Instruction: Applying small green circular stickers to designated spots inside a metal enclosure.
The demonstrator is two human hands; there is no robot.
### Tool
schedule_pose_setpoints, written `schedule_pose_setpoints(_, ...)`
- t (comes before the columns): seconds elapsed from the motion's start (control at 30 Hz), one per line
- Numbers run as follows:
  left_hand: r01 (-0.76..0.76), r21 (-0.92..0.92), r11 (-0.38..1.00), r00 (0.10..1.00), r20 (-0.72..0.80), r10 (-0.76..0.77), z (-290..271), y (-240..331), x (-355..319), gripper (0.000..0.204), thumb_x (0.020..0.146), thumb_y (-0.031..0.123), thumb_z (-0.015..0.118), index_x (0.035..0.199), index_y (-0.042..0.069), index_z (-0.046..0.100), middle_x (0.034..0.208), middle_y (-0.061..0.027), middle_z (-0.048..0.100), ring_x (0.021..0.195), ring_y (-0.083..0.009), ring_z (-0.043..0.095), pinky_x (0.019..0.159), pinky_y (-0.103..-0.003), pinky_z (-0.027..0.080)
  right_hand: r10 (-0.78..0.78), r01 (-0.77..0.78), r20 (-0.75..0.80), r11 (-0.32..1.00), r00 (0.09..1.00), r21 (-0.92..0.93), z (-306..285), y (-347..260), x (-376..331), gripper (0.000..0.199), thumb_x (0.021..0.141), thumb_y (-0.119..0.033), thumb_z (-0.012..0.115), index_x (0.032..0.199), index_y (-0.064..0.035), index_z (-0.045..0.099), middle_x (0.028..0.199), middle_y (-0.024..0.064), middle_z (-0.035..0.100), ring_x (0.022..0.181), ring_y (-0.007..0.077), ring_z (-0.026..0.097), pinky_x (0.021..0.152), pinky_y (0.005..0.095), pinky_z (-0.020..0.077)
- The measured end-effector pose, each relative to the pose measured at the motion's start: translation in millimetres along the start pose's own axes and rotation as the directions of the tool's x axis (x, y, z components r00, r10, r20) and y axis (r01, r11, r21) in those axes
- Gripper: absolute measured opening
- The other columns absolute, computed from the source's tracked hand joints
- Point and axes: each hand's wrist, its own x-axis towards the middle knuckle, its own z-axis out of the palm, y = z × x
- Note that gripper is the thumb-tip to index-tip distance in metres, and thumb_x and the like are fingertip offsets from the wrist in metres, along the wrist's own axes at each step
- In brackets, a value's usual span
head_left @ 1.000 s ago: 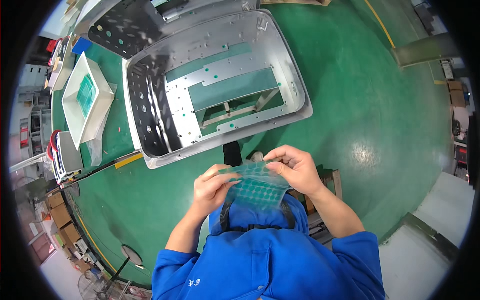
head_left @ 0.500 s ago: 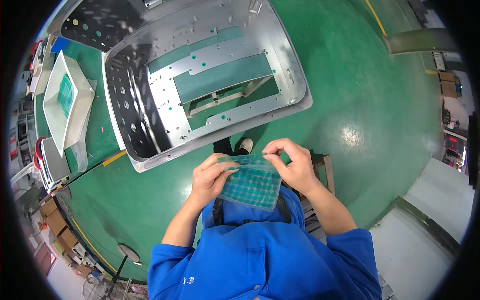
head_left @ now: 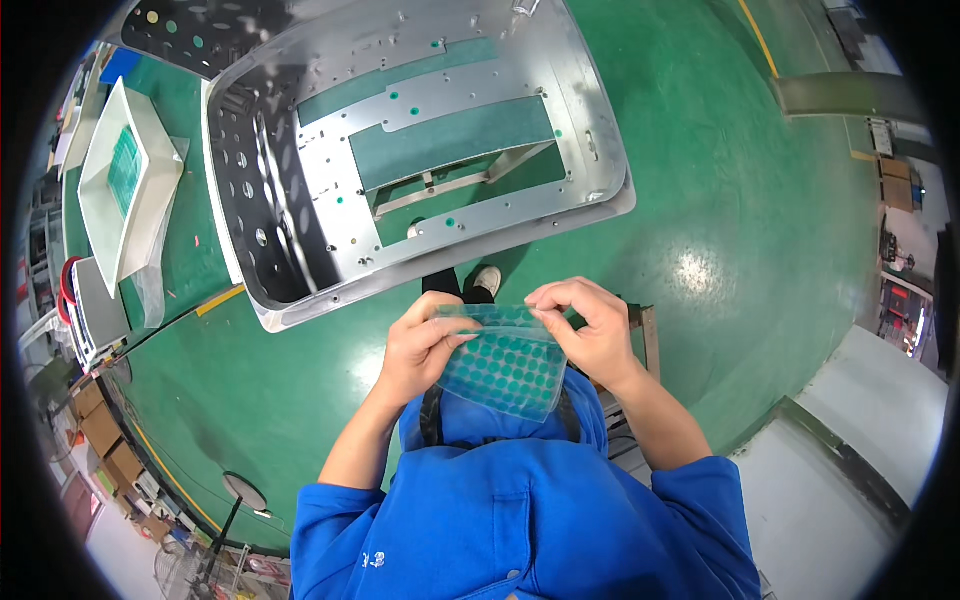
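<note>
A clear sheet of green round stickers (head_left: 508, 372) is held up in front of my chest, its top part folded over or bent back as a strip. My left hand (head_left: 420, 350) pinches the sheet's upper left edge between thumb and fingers. At the upper right corner, my right hand (head_left: 595, 330) has thumb and forefinger pressed together on the strip. Whether a single sticker is between those fingertips cannot be made out. Beyond my hands stands a large open metal housing (head_left: 465, 240), with small green spots on its perforated base plate (head_left: 470, 95).
On the green table at left, a white tray (head_left: 155, 185) holds more green sticker sheets (head_left: 124, 170), with clear plastic film (head_left: 150, 295) by it. A metal stand shows through the housing's opening. A stool (head_left: 650, 340) is at my right, a fan (head_left: 185, 570) at lower left.
The folded strip on top of the sheet appears a little more spread between my hands. Both hands keep their pinch. The housing sits slightly higher in view as the head shifts.
</note>
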Motion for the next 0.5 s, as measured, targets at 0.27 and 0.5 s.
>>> schedule_pose_setpoints(0.27, 0.012, -0.053, 0.999, 1.000, -0.009, -0.013, 7.8, -10.3, -3.1, 0.014, 0.069, -0.005, 0.059, 0.080, 0.000, 0.063, 0.080, -0.0092, 0.056, 0.065, -0.0179, 0.052, 0.054, -0.025, 0.042, 0.253, -0.252, -0.015, 0.966, 0.967, 0.054, 0.3, -2.7, -2.7, 0.011, 0.069, 0.004, 0.062, 0.079, 0.0009, 0.057, 0.081, 0.0089, 0.063, 0.070, 0.0162, 0.060, 0.064, 0.0240, 0.0478)
schedule_pose_setpoints(0.5, 0.046, -0.090, 0.995, 0.996, -0.078, -0.053, 15.7, -6.6, 0.7, 0.010, 0.070, -0.003, 0.060, 0.080, 0.000, 0.062, 0.075, -0.0077, 0.056, 0.064, -0.0165, 0.051, 0.054, -0.026, 0.041, -0.149, 0.132, -0.077, 0.973, 0.986, -0.188, 2.0, 12.0, -5.5, 0.012, 0.068, 0.006, 0.061, 0.079, 0.0012, 0.058, 0.080, 0.0107, 0.063, 0.071, 0.0191, 0.061, 0.065, 0.0262, 0.0480)
